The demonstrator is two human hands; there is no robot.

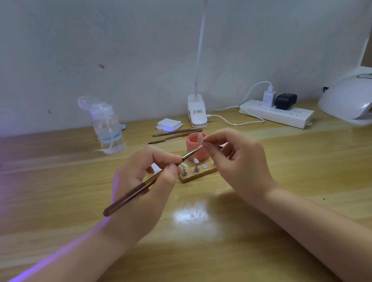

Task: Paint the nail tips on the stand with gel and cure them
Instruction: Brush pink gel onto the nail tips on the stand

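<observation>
My left hand grips a brown-handled brush; its bristle end points up and right and touches a clear nail tip. That tip is pinched between the fingers of my right hand, held in the air in front of a pink gel jar. Below my hands lies a small wooden stand with metal pegs. One peg carries a pale nail tip; another tip sits at the left peg. My right hand hides the stand's right end.
A white curing lamp stands at the far right, a power strip beside it. A clear pump bottle, white wipes, two spare brushes and a clip lamp base line the back. Purple light glows at the left edge.
</observation>
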